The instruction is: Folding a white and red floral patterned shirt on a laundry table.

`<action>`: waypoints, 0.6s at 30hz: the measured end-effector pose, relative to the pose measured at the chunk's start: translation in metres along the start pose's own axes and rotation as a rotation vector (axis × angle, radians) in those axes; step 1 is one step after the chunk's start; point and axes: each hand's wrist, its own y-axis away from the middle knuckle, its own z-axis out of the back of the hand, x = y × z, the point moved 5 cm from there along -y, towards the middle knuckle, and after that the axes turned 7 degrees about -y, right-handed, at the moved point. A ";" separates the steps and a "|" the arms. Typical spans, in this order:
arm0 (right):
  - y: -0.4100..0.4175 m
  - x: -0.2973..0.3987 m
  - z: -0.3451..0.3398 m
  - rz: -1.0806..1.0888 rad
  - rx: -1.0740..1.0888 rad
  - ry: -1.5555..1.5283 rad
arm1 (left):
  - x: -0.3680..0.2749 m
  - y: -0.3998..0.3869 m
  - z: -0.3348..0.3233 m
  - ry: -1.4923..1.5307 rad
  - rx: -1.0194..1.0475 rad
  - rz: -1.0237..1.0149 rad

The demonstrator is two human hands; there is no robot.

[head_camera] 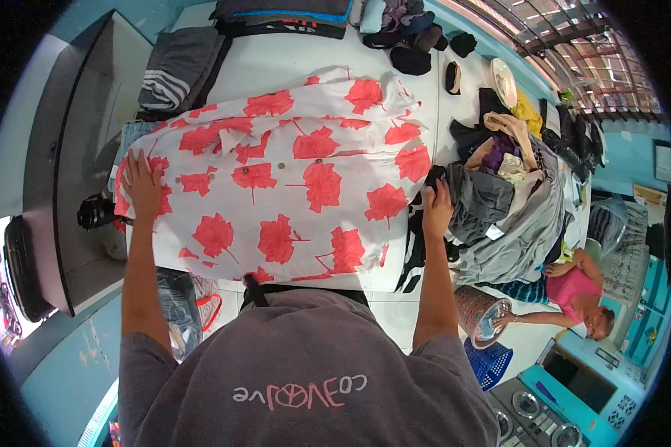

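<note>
A white button-front garment with red leaf prints [282, 190] lies spread across the white table [313, 56], with a row of buttons along its middle. My left hand [143, 184] rests flat on its left end, fingers apart. Beyond the right edge of the garment, my right hand [438, 209] touches black cloth [436, 174] beside the laundry pile. Whether its fingers grip that cloth is not clear. Black-and-white striped fabric [412, 251] hangs at the table edge below this hand.
A heap of mixed clothes [503, 207] covers the table's right part. Folded grey clothes [179, 72], a dark folded stack [285, 17] and rolled dark items [411, 58] lie along the far side. At right, a person in pink [576, 285] reaches into a laundry basket [475, 313].
</note>
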 end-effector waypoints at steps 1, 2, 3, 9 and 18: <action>0.001 0.006 0.008 0.035 -0.084 -0.300 | -0.015 0.002 0.022 0.085 -0.053 0.058; 0.002 0.037 0.022 0.109 -0.167 -0.282 | -0.031 0.006 0.038 0.163 -0.067 0.027; 0.002 0.054 0.024 0.118 -0.161 -0.299 | -0.049 0.013 0.049 0.181 -0.081 0.050; -0.019 0.108 -0.014 0.381 0.000 -0.367 | -0.164 0.048 0.066 0.485 0.117 -0.162; -0.092 0.037 -0.044 -0.057 -0.158 -0.421 | -0.187 0.058 0.035 0.446 0.197 -0.170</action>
